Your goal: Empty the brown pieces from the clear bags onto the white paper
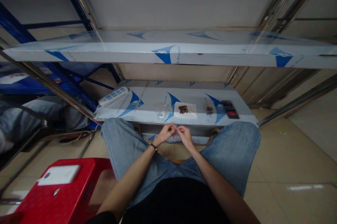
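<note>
My left hand (165, 133), with a dark bracelet at the wrist, and my right hand (185, 135) meet between my knees, just in front of the lower shelf's edge. Fingertips on both sides are pinched close together. Whatever they hold is too small to make out. On the shelf beyond them lies a white sheet (193, 111) with a pile of small dark brown pieces (183, 109) on it. To its left is a crumpled clear plastic bag (161, 111). A smaller group of brown pieces (209, 110) lies to its right.
The lower shelf (147, 111) also bears a white power strip (113, 97) and a blurred-out dark object (230, 109). An upper shelf (223, 53) crosses ahead above it. A red stool (92, 171) with a white device (60, 175) stands at left. Metal posts (286, 106) flank the shelves.
</note>
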